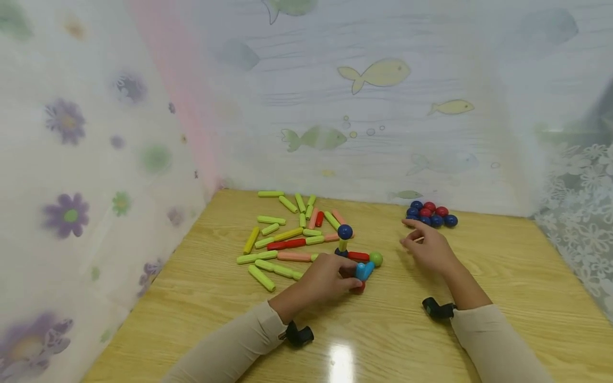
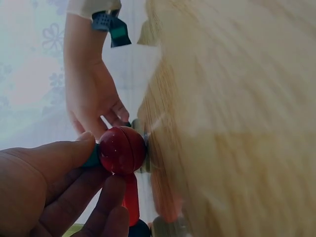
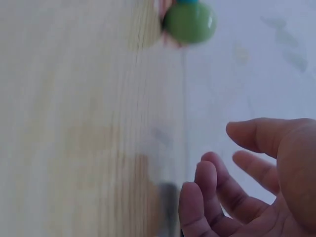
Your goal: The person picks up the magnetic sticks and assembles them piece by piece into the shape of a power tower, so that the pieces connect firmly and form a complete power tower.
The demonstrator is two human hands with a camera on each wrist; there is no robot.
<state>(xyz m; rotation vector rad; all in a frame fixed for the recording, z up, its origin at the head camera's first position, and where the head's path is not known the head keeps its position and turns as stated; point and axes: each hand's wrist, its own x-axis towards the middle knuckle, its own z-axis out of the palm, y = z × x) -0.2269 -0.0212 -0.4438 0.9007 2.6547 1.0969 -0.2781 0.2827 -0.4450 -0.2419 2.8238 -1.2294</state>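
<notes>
My left hand (image 1: 330,275) pinches a short light-blue rod (image 1: 361,271) that stands up from a red ball (image 2: 122,150). The ball belongs to a low frame on the table: a second blue rod (image 1: 369,270) leads to a green ball (image 1: 375,259), and a red rod (image 1: 358,256) runs on to a dark-blue ball (image 1: 341,252). Above that corner a yellow rod (image 1: 342,244) carries another blue ball (image 1: 345,232). My right hand (image 1: 431,249), fingers loosely bent and holding nothing, hovers just in front of a cluster of loose balls (image 1: 425,213).
Yellow-green, red and salmon rods lie scattered and in rows left of the frame, such as a yellow rod (image 1: 251,240) and a salmon rod (image 1: 294,257). The loose balls are blue and red. Printed curtains (image 1: 306,96) border the wooden table (image 1: 392,340) at the back and left.
</notes>
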